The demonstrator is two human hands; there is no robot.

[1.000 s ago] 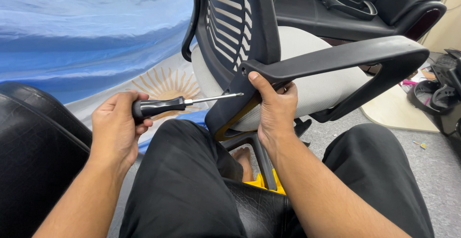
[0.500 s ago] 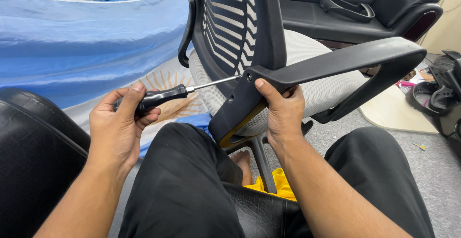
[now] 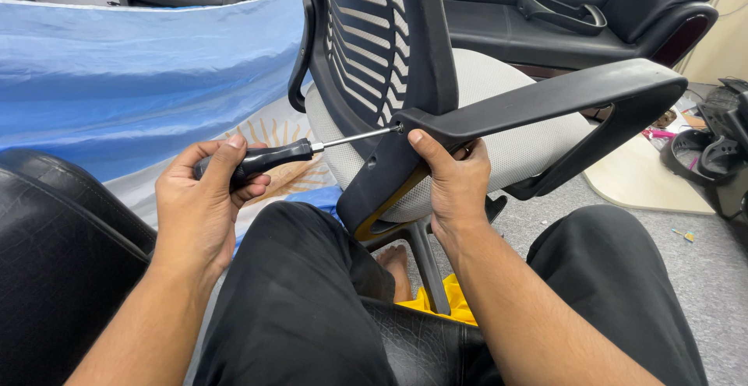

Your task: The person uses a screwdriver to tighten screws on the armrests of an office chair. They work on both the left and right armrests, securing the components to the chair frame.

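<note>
The left hand (image 3: 204,199) is clenching a black-handled screwdriver (image 3: 265,158) level, its tip meeting the rear end of the black armrest (image 3: 545,98), while the right hand (image 3: 452,179) is grasping that armrest from below, apparently steadying it against the office chair (image 3: 389,51)

We cannot see the screwdriver (image 3: 288,152) tip, sunk in the armrest (image 3: 545,102) end. Our left hand (image 3: 204,203) covers the handle's rear. The top edge crops the chair back (image 3: 382,35).
</note>
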